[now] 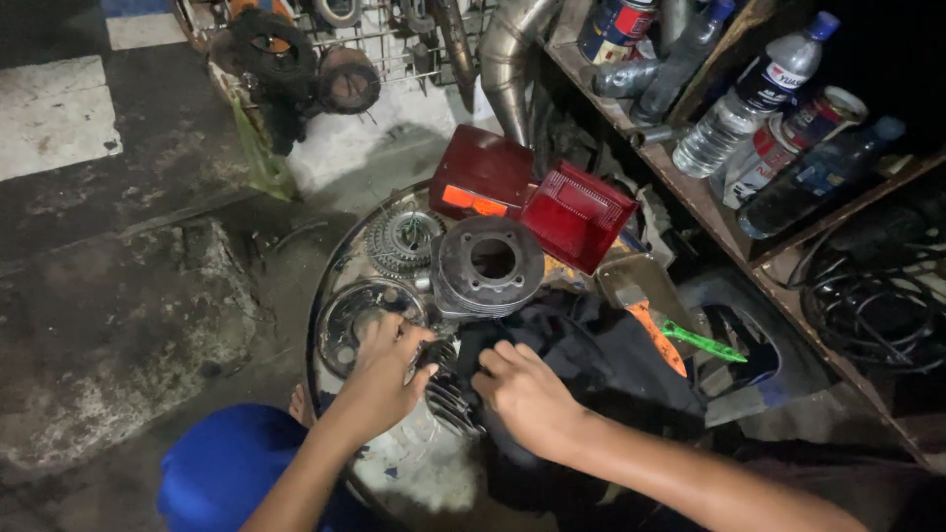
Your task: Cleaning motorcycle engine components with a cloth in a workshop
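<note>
Your left hand (386, 369) and right hand (527, 394) both grip a finned engine part (448, 389), just below the grey cylinder (488, 266), inside the round metal tray (320, 296); dark cloth (601, 345) right of it.

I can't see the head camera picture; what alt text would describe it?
Seen from above, a person's left hand and right hand grip a dark finned metal part over a round metal tray. On the tray lie a finned engine cylinder, a gear and two red lamp lenses.
</note>
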